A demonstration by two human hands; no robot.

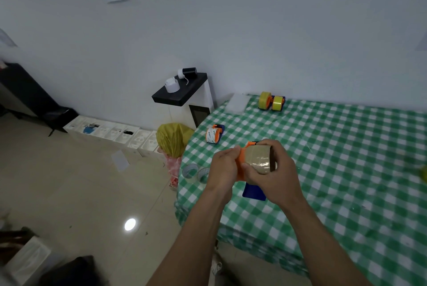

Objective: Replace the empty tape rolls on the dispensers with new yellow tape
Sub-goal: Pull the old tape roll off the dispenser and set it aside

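Above the near left part of the table I hold an orange and blue tape dispenser [253,189]. My left hand [223,170] grips its orange side. My right hand [275,172] curls round the brown cardboard core [258,156] that sits on the dispenser. Another dispenser with a white printed core [215,134] lies further back on the table. Two dispensers loaded with yellow tape [271,100] stand at the far edge by the wall.
The table wears a green and white checked cloth [335,158]. Two clear tape cores [196,172] stand at its left edge. A yellow bag [173,139] and white foam boxes [111,132] sit on the floor to the left. A black-topped cabinet [182,94] stands by the wall.
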